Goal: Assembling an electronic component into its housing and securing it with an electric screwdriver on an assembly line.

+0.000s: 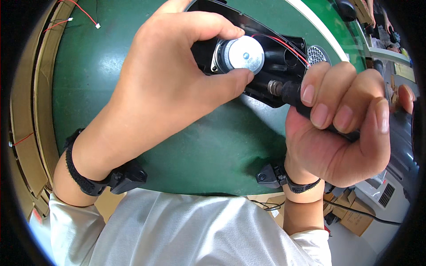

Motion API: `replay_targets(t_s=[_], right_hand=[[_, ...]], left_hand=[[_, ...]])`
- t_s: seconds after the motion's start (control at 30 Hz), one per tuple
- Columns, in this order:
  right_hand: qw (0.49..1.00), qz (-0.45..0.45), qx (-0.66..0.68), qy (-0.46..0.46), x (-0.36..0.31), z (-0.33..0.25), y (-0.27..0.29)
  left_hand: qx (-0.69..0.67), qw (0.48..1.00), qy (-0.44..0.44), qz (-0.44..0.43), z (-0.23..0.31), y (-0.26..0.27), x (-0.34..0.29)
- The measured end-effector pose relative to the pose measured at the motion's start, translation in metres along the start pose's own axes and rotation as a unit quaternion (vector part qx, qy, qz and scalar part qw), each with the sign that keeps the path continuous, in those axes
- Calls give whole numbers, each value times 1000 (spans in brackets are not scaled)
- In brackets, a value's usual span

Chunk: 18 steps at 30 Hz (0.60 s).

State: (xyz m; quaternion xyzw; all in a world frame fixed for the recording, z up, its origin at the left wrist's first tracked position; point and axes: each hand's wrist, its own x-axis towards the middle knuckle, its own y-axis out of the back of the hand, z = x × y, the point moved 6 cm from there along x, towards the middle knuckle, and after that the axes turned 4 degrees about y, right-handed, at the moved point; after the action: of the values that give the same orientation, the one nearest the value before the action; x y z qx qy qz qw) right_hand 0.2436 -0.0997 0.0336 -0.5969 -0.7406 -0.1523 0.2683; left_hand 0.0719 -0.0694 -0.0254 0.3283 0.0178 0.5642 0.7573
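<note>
Between the thumb and index finger of my left hand (177, 66) is a small round speaker (246, 55) with a silver back. It sits at a black plastic housing (282, 66), which lies tilted at the far side of the mat. Red and black wires (286, 46) run inside the housing. My right hand (341, 119) wraps round a black cylindrical tool that looks like an electric screwdriver (293, 92). Its metal collar points left, close to the housing's near edge. I cannot make out a bit at its end.
A green work surface (208, 150) lies beneath. Cardboard boxes (44, 111) line the left edge. Thin wires with white plugs (97, 25) rest at the far left. A perforated round grille (317, 55) stands behind my right hand. Another person's hands (387, 24) show at the far right.
</note>
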Motion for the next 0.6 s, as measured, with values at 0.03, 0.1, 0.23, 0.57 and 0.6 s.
replay_targets(t_s=[0.03, 0.1, 0.23, 0.57, 0.6], right_hand=[[1000, -26, -10, -2, 1, 2, 3], [999, -50, -18, -5, 1, 1, 7], [998, 56, -1, -35, 5, -13, 9], [999, 50, 2, -22, 7, -21, 15], [998, 52, 11, -21, 8, -22, 17]], left_hand=[[-38, 999, -2, 36, -5, -2, -4], [-75, 995, -3, 70, 3, 5, -3], [7, 996, 76, -34, 15, 5, 11], [-88, 993, -4, 84, -3, -3, -11], [-87, 993, -5, 84, -5, -2, -11]])
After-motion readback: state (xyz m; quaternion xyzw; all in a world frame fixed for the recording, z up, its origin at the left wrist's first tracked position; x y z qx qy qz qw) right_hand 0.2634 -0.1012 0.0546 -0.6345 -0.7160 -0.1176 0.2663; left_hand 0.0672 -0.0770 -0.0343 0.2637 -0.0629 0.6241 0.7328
